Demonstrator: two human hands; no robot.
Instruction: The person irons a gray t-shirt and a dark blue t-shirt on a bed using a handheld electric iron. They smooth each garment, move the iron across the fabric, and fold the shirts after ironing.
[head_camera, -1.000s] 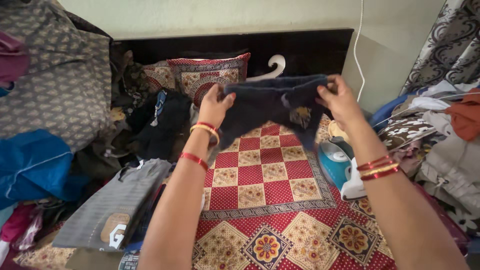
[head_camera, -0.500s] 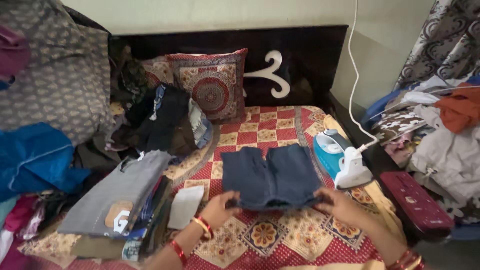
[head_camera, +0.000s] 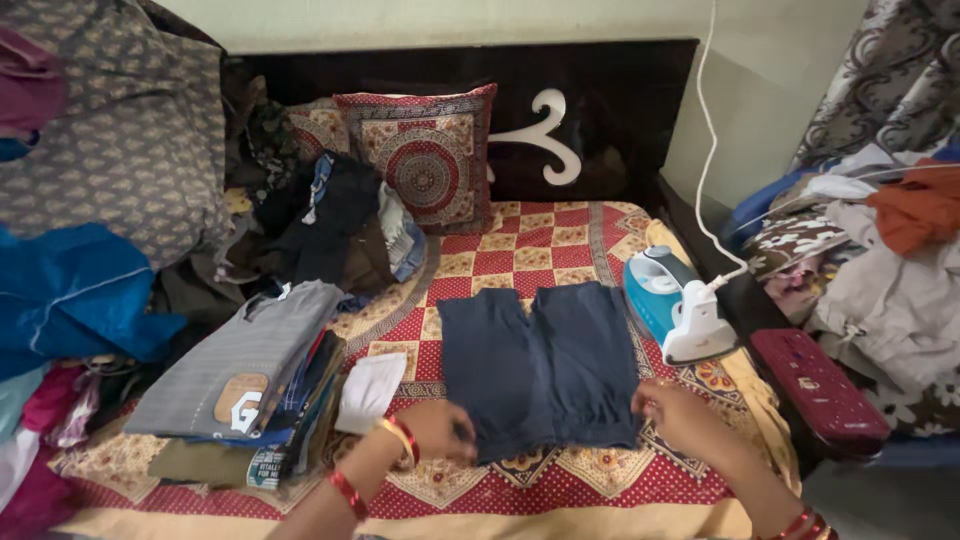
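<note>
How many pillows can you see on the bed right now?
1: a red patterned pillow propped against the dark headboard, behind the dark shorts both hands hold flat. The clothes heap at left may hide others.

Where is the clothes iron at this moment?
In the head view the iron stands on end at the bed's right edge, just right of the dark blue shorts and beyond the right hand.
</note>
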